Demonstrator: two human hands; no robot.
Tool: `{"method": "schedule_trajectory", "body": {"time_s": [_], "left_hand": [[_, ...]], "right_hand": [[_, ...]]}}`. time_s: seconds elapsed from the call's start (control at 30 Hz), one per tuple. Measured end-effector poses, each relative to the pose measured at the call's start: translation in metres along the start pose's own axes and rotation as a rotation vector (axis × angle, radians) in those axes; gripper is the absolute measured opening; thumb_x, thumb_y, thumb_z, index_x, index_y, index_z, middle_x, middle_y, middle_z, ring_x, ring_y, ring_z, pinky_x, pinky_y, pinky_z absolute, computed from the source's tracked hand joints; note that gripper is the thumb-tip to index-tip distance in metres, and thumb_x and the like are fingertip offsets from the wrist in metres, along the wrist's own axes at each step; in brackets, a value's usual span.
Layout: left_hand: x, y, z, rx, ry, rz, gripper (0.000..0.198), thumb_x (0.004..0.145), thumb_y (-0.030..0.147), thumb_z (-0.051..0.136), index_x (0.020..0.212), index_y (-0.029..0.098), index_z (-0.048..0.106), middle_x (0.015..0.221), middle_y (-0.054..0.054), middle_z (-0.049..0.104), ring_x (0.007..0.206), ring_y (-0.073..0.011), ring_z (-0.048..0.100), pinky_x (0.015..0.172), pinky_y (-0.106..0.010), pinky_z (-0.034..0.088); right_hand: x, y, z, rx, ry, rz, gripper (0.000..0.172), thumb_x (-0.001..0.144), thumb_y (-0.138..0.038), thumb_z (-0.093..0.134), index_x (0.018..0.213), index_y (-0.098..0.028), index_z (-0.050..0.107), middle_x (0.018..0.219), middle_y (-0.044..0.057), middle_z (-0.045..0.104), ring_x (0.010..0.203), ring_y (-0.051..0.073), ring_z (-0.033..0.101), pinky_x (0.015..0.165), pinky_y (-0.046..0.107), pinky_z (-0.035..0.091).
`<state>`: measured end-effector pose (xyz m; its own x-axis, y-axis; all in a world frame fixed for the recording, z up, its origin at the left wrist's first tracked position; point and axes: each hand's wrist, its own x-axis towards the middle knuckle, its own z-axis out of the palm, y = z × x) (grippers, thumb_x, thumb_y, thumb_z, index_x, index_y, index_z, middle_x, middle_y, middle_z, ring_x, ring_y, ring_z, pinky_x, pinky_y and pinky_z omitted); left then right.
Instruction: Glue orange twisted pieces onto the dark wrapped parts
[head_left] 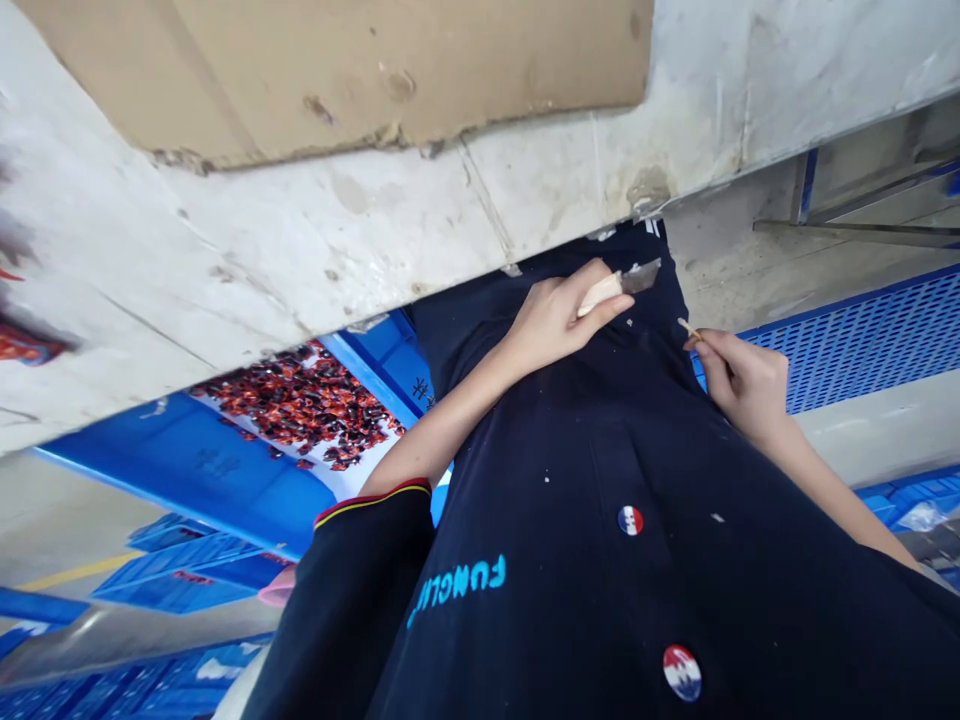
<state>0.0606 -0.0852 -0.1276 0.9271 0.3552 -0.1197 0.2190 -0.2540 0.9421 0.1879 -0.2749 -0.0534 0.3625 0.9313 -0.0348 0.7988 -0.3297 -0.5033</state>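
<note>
My left hand (559,312) is closed around the pale handle of a small scraper (641,275). The flat metal blade points right, over the dark cloth on my lap and just below the table edge. My right hand (742,378) pinches a short, thin, pale wooden stick (688,330) between thumb and fingertips. The stick's tip points left toward the blade, with a gap between them. My dark shirt (570,560) has small light flecks on it.
A stained white table (390,240) with a cardboard sheet (420,70) lies ahead. Under its edge at left, a blue bin (195,460) holds many red-and-black small pieces (322,405). At right stands a blue perforated panel (885,335); more blue trays (187,570) are at lower left.
</note>
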Motion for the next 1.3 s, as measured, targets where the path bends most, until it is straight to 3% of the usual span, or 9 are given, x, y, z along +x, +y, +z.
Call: {"method": "schedule_trajectory", "body": {"time_s": [0.23, 0.63, 0.87, 1.2, 1.3], "left_hand": [[-0.006, 0.014, -0.006, -0.001, -0.146, 0.092, 0.055, 0.093, 0.067, 0.037, 0.078, 0.018, 0.056, 0.054, 0.004, 0.047, 0.045, -0.0100, 0.047, 0.048, -0.022, 0.030], [-0.006, 0.012, -0.004, -0.016, -0.165, 0.028, 0.058, 0.092, 0.069, 0.035, 0.078, 0.018, 0.058, 0.056, 0.004, 0.052, 0.048, -0.0112, 0.052, 0.050, -0.023, 0.033], [-0.006, 0.010, -0.005, -0.065, -0.131, -0.001, 0.057, 0.090, 0.071, 0.037, 0.074, 0.020, 0.054, 0.053, 0.005, 0.045, 0.045, -0.0107, 0.048, 0.049, -0.023, 0.033], [-0.005, 0.011, -0.006, -0.104, -0.150, 0.005, 0.054, 0.091, 0.068, 0.040, 0.073, 0.019, 0.052, 0.053, 0.005, 0.047, 0.045, -0.0101, 0.047, 0.049, -0.023, 0.032], [-0.005, 0.012, -0.006, -0.145, -0.154, 0.011, 0.051, 0.091, 0.066, 0.043, 0.072, 0.020, 0.051, 0.052, 0.006, 0.045, 0.044, -0.0096, 0.046, 0.047, -0.023, 0.031]], "right_hand": [[0.012, 0.001, 0.022, -0.066, 0.047, 0.038, 0.025, 0.098, -0.026, 0.045, 0.090, -0.019, 0.068, 0.079, 0.004, 0.076, 0.057, 0.013, 0.068, 0.051, 0.022, 0.045], [0.015, 0.002, 0.028, -0.071, 0.054, 0.033, 0.027, 0.097, -0.027, 0.045, 0.092, -0.020, 0.070, 0.081, 0.005, 0.077, 0.064, 0.014, 0.070, 0.057, 0.023, 0.050], [0.013, 0.002, 0.027, -0.110, -0.009, 0.086, 0.029, 0.097, -0.029, 0.044, 0.091, -0.022, 0.071, 0.080, 0.004, 0.077, 0.063, 0.015, 0.071, 0.057, 0.024, 0.052], [0.017, 0.001, 0.028, -0.078, 0.090, 0.019, 0.029, 0.098, -0.027, 0.045, 0.089, -0.019, 0.070, 0.080, 0.004, 0.077, 0.064, 0.014, 0.072, 0.057, 0.022, 0.052], [0.017, 0.002, 0.028, -0.115, 0.067, 0.020, 0.030, 0.098, -0.028, 0.043, 0.089, -0.019, 0.070, 0.080, 0.004, 0.077, 0.063, 0.014, 0.072, 0.057, 0.022, 0.052]]}}
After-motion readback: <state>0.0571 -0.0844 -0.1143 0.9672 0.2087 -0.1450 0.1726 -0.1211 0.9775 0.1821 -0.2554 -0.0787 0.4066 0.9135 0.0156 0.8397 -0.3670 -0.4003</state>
